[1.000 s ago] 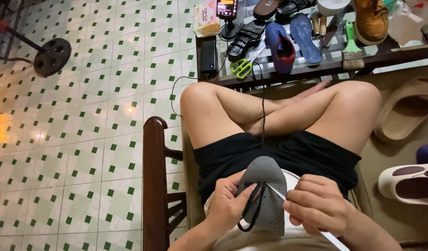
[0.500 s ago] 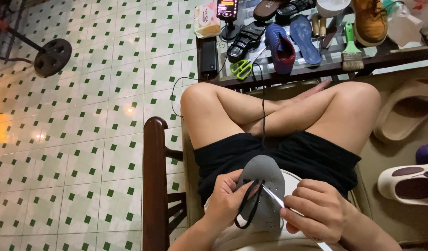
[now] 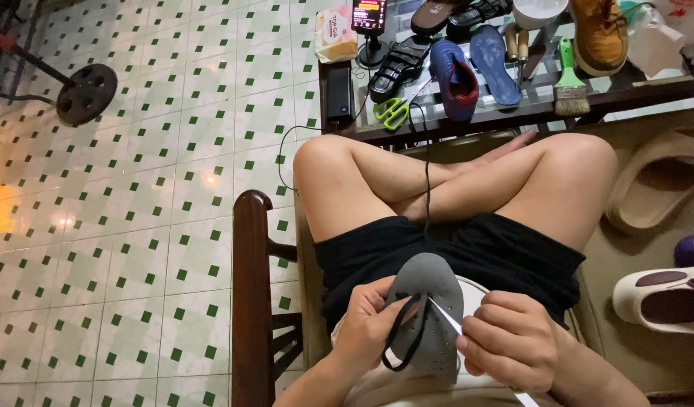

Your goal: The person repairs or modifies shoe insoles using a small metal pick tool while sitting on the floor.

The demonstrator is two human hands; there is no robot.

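Green-and-white tiled floor fills frame left; lower centre, your left hand pinches a black cord loop on the grey perforated insole, your right hand closed around a thin white tool; work unfinished.

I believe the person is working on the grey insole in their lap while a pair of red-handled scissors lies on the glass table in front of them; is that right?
Not quite: the scissors have green handles, not red, as the head view shows. The rest holds: they lie on the glass table, and both hands work on the grey insole in the lap.
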